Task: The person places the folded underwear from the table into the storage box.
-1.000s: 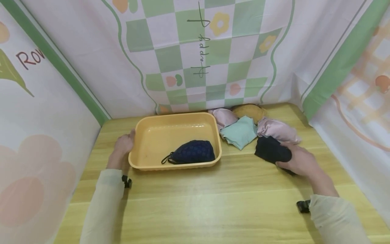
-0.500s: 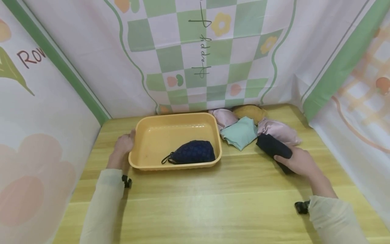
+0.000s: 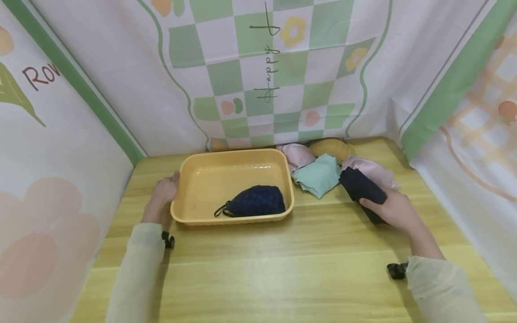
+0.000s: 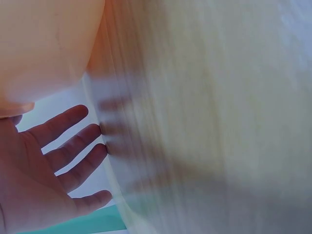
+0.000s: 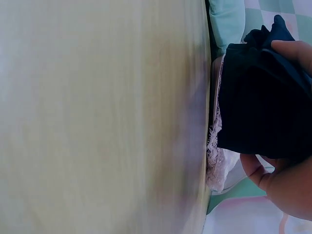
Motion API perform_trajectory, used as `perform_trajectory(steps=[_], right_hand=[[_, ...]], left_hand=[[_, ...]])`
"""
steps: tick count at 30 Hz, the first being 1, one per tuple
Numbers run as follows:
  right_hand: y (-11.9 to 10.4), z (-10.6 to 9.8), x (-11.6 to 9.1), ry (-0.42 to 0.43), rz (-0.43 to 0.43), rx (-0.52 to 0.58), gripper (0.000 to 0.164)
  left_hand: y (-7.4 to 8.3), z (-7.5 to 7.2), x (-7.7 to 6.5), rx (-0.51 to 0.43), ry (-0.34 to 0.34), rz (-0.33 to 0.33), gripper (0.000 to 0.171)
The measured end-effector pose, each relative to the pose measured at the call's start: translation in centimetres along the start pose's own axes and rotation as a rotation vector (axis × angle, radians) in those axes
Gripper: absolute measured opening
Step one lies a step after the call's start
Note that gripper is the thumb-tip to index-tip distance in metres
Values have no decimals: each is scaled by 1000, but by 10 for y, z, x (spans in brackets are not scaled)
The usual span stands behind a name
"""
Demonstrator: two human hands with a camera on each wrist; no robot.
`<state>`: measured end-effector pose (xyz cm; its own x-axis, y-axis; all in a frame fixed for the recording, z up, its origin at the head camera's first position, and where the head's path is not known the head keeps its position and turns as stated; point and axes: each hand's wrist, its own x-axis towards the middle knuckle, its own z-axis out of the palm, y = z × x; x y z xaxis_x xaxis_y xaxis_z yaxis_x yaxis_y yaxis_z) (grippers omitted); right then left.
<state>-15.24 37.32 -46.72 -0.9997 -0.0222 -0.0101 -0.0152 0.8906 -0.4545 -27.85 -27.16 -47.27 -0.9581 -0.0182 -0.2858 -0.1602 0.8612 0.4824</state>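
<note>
Left hand (image 3: 163,190): set against the rim of the tray (image 3: 206,190) at nine o'clock (hours as in the head view), its fingers (image 4: 73,145) straight and spread.
Right hand (image 3: 397,211): black bag (image 3: 361,184) gripped between thumb and fingers.
Black bag: held at three o'clock from the tray; whether the table (image 3: 262,269) is touched cannot be told.
Tray: set on the table, with a blue bag (image 3: 256,201) laid inside toward four o'clock.
Green bag (image 3: 317,175): seen at ten o'clock from the black bag, with a yellow bag (image 3: 329,148) at eleven and a pink bag (image 3: 375,172) at one.
Second pink bag (image 3: 296,154): placed just beside the tray, at two o'clock.
</note>
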Motion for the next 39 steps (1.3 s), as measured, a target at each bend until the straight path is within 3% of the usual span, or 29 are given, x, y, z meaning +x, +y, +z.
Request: perform_trajectory(steps=[9,17,29,39], right_hand=[[-8,1,6,28,18,49,86],[-19,1,12,74,-18,108,81],[-39,6,19,110,-61,153,62],[-56,6,21,96,-15,169,61]], left_hand=[[1,0,-1,24,24,16,92],[2,-1,0,18,12,4,97],[2,-1,0,25,6,6,91],[1,-1,-1,19,13,1,91]])
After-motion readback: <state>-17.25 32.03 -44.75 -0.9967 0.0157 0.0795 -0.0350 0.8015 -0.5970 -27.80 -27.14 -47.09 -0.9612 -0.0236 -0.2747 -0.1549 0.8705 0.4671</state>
